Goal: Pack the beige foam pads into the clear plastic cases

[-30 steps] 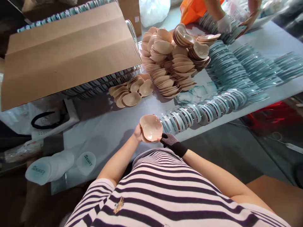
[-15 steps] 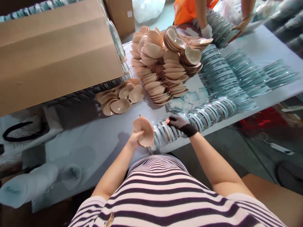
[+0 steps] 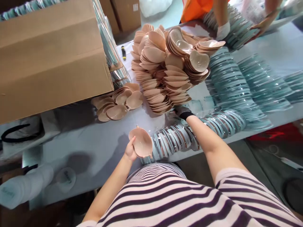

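My left hand [image 3: 130, 150] grips a beige adhesive bra cup [image 3: 142, 143], thumb on its hollow inner face. That cup hangs tilted above the near table edge, just left of a long row of clear plastic shells [image 3: 172, 140]. In a dark glove, my right hand [image 3: 181, 112] reaches over this row to the near side of a big heap of stacked beige bra cups [image 3: 155, 101]. Its fingers are blurred and partly hidden, beside some clear flat film pieces [image 3: 197, 107]. A smaller group of bra cups [image 3: 117, 112] lies left of the heap.
A large cardboard box [image 3: 54, 60] takes up the back left. Stacked clear shells [image 3: 234, 85] stand at the right. Beyond them, a co-worker's hands [image 3: 261, 28] handle more shells. Round frosted pieces [image 3: 26, 186] sit at the lower left.
My right hand has left the row of clear shells and moved forward to the heap's near edge. My left hand has turned the bra cup so its hollow shows more.
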{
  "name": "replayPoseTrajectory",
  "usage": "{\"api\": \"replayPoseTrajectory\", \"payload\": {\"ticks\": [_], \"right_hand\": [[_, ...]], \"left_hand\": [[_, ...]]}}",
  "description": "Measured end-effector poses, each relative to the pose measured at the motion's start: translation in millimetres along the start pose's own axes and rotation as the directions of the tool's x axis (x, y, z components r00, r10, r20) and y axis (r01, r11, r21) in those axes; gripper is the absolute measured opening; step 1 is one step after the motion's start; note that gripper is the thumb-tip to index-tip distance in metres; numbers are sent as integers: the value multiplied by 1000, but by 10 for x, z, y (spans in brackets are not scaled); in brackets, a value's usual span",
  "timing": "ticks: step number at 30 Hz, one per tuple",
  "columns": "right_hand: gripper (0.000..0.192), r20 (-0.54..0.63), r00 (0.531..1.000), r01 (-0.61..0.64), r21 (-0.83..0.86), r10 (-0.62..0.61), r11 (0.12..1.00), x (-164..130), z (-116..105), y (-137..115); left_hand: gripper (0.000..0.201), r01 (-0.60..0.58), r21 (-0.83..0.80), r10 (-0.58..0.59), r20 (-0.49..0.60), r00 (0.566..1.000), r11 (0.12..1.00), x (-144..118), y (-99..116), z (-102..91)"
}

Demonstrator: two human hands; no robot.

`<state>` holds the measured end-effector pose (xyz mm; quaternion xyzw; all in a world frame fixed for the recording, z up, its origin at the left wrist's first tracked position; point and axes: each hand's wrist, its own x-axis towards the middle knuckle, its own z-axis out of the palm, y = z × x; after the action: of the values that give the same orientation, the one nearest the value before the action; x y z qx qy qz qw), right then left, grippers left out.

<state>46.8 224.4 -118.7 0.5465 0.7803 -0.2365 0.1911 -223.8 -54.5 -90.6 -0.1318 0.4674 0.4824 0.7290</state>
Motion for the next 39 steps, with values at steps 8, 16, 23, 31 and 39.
{"api": "replayPoseTrajectory", "payload": {"ticks": [8,16,23,31,39], "right_hand": [[34,-440,896,198,277,-59,940,-646,-596,-413],[37,-316,811,551,696,-493,460,-1344,-651,-1384],[31,-572,820,120,197,15,973,-1084,-500,-1103],[35,-180,936,-297,66,304,953,-1083,66,-772],[31,-644,760,163,326,93,931,-1748,-264,-1567]], "left_hand": [[67,-126,-70,128,34,991,990,67,105,241],[86,-87,-37,94,337,937,996,7,152,374],[77,-84,-57,92,166,982,995,-276,158,-155],[69,-156,-55,157,26,987,986,-467,157,-677],[76,-99,-29,103,283,954,995,-461,209,-405]]}}
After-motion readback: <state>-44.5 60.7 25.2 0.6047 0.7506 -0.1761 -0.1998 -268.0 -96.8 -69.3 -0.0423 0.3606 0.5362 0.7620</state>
